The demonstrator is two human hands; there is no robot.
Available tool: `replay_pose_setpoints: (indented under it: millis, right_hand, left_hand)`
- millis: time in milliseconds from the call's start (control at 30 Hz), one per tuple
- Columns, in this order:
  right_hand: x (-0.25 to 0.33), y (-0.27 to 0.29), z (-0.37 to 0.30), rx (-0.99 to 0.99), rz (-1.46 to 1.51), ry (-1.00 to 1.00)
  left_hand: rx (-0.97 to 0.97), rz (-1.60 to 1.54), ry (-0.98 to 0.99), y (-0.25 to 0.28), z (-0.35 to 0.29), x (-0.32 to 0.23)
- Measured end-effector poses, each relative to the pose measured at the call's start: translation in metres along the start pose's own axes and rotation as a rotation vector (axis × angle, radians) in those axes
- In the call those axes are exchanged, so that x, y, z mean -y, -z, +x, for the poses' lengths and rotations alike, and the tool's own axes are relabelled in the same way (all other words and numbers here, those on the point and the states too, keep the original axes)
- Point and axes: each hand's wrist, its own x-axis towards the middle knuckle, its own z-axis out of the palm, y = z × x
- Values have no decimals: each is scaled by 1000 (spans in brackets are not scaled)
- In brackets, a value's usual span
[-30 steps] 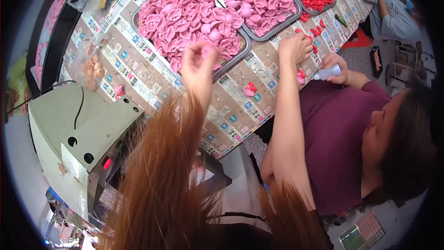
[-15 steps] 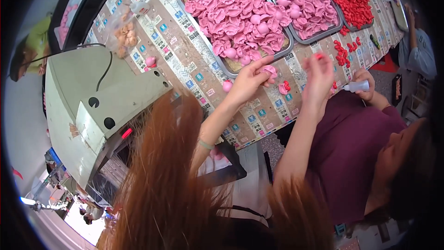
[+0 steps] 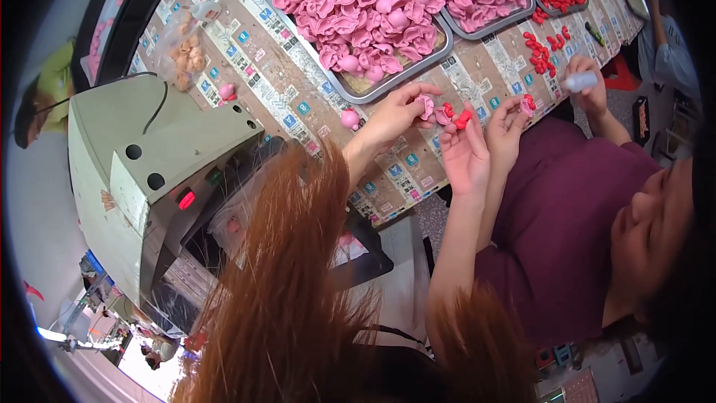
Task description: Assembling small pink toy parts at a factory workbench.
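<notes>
A pink rubbery ruffled piece (image 3: pixel 426 107) is pinched between the thumb and fingers of my left hand (image 3: pixel 384 121), just off the near edge of the large tray. My right hand (image 3: pixel 468 160) is raised close by, palm showing, its fingertips closed on a small red rubbery piece (image 3: pixel 463 120). Between my hands, a pink piece with red on it (image 3: pixel 443 114) appears to rest on the table. Beside my right hand, a co-worker's hand (image 3: pixel 505 133) holds another pink-and-red piece (image 3: pixel 528 105). That person's other hand (image 3: pixel 595 97) grips a translucent squeeze bottle (image 3: pixel 580 81).
A grey tray (image 3: pixel 350 93) heaped with pink pieces, another pink-filled tray (image 3: pixel 488 30) and a tray of red pieces (image 3: pixel 563 10) stand along the far side. Loose red pieces (image 3: pixel 538 56) lie on the paper-covered table. A green-grey machine (image 3: pixel 179 134) stands at left.
My right hand has moved left, toward my left hand, with the red piece. The co-worker's hand with a pink-and-red piece has come into view beside it. The whole view has shifted slightly.
</notes>
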Motion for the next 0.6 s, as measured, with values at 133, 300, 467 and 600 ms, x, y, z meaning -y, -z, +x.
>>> replay_pose_setpoints:
  millis: [133, 300, 467, 600]
  right_hand:
    - [1, 1, -5, -28, -141, 53]
    - [-5, -5, -11, -141, -340, 170]
    - [-13, -4, -7, -227, -420, 305]
    - [-9, -9, -9, -338, -527, 414]
  left_hand:
    - [-25, 218, -67, -8, -2, 0]
    - [-103, 405, -154, -21, -2, 9]
    - [-134, 528, -154, -35, -5, 12]
    - [-53, 509, -149, -38, -3, 19]
